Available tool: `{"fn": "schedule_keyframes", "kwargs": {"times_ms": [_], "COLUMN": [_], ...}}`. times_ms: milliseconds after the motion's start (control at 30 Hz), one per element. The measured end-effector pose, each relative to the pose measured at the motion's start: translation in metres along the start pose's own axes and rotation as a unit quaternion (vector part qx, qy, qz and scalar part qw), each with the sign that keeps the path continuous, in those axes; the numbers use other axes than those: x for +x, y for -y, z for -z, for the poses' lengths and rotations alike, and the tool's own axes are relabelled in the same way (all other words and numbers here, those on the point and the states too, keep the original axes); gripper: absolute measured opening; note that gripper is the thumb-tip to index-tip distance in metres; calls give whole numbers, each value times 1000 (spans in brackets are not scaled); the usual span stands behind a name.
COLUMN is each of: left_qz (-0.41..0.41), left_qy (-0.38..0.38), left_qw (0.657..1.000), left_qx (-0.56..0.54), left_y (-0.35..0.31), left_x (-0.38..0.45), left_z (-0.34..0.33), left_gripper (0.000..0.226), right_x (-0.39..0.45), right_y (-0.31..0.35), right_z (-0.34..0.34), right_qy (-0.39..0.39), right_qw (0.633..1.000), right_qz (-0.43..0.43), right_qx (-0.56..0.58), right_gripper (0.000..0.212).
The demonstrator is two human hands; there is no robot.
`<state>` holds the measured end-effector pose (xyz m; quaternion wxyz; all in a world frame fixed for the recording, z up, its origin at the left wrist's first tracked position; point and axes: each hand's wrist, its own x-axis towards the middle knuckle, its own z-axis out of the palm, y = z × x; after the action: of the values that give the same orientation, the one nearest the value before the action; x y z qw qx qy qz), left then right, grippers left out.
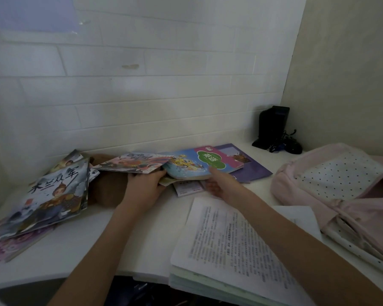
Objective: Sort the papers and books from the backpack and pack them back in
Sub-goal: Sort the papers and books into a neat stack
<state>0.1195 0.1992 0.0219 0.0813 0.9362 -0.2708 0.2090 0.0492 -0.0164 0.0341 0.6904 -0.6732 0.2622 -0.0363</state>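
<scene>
Both hands (left hand, right hand) grip blue textbook, fingers curled beneath.

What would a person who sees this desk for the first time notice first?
Both hands meet at the desk's middle: the left hand and right hand hold a blue and pink textbook. A pink backpack lies open at the right, and picture books pile up at the left.

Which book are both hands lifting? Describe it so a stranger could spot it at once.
Start at the pink backpack on the right of the white desk, then look left along the wall. The blue textbook sits between the right hand and left hand. Unlike its neighbours, its cover has a green cloud-shaped label.
</scene>
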Motion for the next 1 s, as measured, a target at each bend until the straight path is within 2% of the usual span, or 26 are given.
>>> {"fn": "schedule_keyframes", "kwargs": {"times_ms": [67,133,200,267,367,433,500,567,667,733,800,867,900,1000], "left_qz": [16,11,3,1,-18,-6,37,52,73,104,153,175,167,119], "left_qy": [-19,-48,-59,-78,-117,-119,-114,-149,-189,-238,-314,-368,-379,-384], "left_qw": [999,998,998,996,992,993,992,985,973,953,906,854,839,831], "left_qx": [-24,-28,5,32,51,25,-28,-71,-114,-154,-240,-323,-353,-384], "left_y": [-6,-9,-11,-12,-15,-18,-21,-21,-26,-26,-23,-24,-28,-48], "left_x": [-5,-10,-11,-10,-6,-1,8,23,42,50,55,58,60,59], "left_z": [-4,-10,-12,-9,-4,1,8,12,28,40,54,70,78,89], "left_gripper": [42,42,39,38,31,24,22,29,35,30,25,29,31,32], "right_x": [7,14,19,20,19,15,8,-1,-13,-22,-31,-36,-36,-36], "right_y": [10,11,8,11,32,48,58,65,72,73,67,56,50,37], "right_z": [-2,-7,-18,-27,-17,6,36,64,100,120,132,134,131,109], "right_qy": [24,33,0,-44,-88,-136,-185,-187,-149,-127,-106,-99,-94,-51], "right_qw": [982,966,977,987,977,969,963,958,956,946,938,948,956,975], "right_qz": [-74,-95,-76,-27,61,114,174,208,207,174,153,145,145,152], "right_qx": [174,237,198,154,186,173,93,69,143,242,293,267,237,151], "right_gripper": [42,37,22,18,16,15,12,10,10,22,27,27,26,24]}}
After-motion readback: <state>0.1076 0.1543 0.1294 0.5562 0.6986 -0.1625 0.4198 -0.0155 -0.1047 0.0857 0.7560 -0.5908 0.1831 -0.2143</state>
